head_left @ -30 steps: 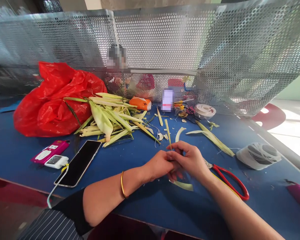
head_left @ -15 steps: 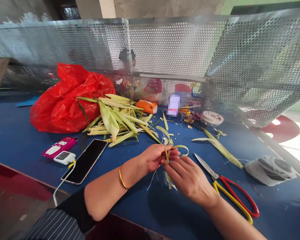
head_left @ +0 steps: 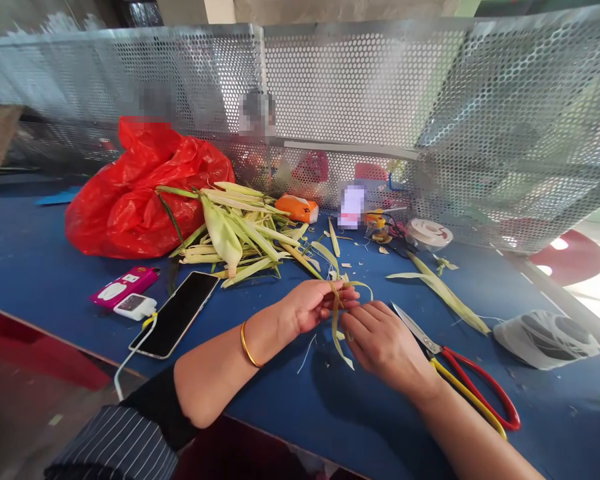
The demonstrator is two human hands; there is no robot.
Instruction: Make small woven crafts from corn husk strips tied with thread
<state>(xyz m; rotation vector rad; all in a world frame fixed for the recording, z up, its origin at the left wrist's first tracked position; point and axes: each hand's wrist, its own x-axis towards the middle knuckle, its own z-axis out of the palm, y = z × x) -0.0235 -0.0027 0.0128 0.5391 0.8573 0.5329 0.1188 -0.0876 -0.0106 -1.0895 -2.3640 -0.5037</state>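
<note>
Had crossed strips (head_left: 335, 319) clamped in left hand (head_left: 305, 305), near centre, with right hand (head_left: 387, 343) curled alongside in a grip impossible to tell; looked part done, with ends loose and more husks (head_left: 247, 233) piled untouched at left.

The left hand (head_left: 316, 305) sits a little farther from the body than the right hand (head_left: 387, 341), its palm partly upturned and facing its partner. Its thumb presses in toward the forefinger, while the other fingers reach, slightly bent, toward the right knuckles. The right hand lies back uppermost, fingers curled inward just beside the left fingers; its thumb is hidden underneath, and whether the two hands touch cannot be made out. Behind the left hand, the bare left forearm (head_left: 230, 373) slants back to a bent elbow (head_left: 193, 413); the right forearm (head_left: 473, 423) slants outward from its own hand, also bare.
</note>
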